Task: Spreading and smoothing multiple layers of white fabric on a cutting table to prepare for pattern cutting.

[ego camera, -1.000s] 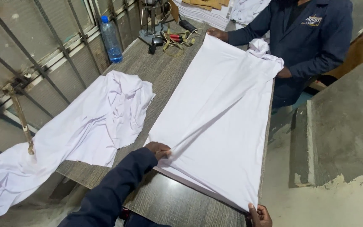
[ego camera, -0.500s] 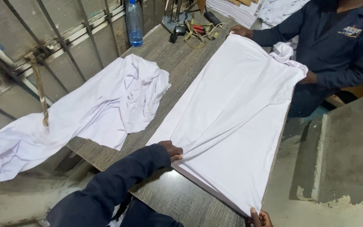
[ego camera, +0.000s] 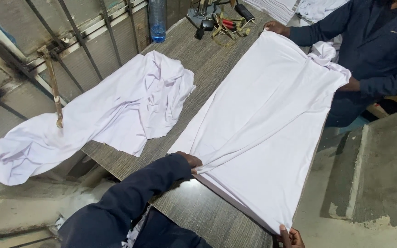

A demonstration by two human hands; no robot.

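two hands pinched the near corners of a white cloth (ego camera: 272, 133) spread on the worktop (ego camera: 198, 216): left hand (ego camera: 191, 161) and right hand (ego camera: 291, 237), fingers closed on fabric. it looked soft, light, floppy; the hem corners seemed the best hold.

The wide stretched fabric sheet (ego camera: 272, 124) is plain white, unpatterned. Left of it, the crumpled cloth (ego camera: 106, 119) is the same plain white. Beneath both, the wood-grain tabletop (ego camera: 207, 64) is streaked grey-brown. Beyond the sheet's far-left corner stands a clear blue-tinted plastic bottle (ego camera: 158, 18). The person's long sleeve (ego camera: 134, 197) at the sheet's near edge is dark navy, matching the co-worker's navy jacket (ego camera: 382, 50).
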